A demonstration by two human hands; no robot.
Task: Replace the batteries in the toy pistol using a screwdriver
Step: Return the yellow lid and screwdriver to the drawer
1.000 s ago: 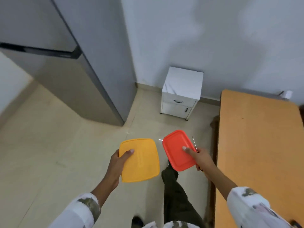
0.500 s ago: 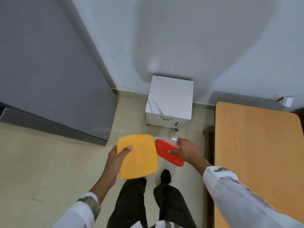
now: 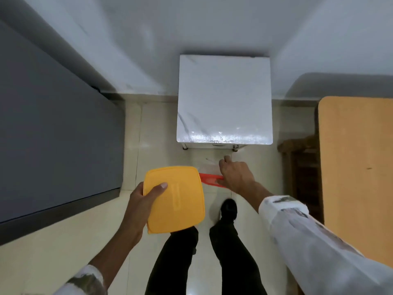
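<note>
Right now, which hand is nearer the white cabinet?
Right. The right hand, holding the red box, is just in front of the cabinet's near edge, not touching it. The left hand, gripping the yellow box, is farther back and off to the left.

**Two lidded containers, one in each hand**

The yellow-lidded container [image 3: 176,201] is square with rounded corners. Its lid is on and faces up, nearly level, near and left of centre. The left hand [image 3: 136,205] grips its left edge, thumb lying on the lid. Just to its right and slightly farther off, the red-lidded container [image 3: 209,179] is steeply tilted, so only a thin strip of red lid shows, with a blurred clear body on its far side. The right hand [image 3: 236,175] holds its right side and covers much of it. Whether the two containers touch cannot be told.
</note>
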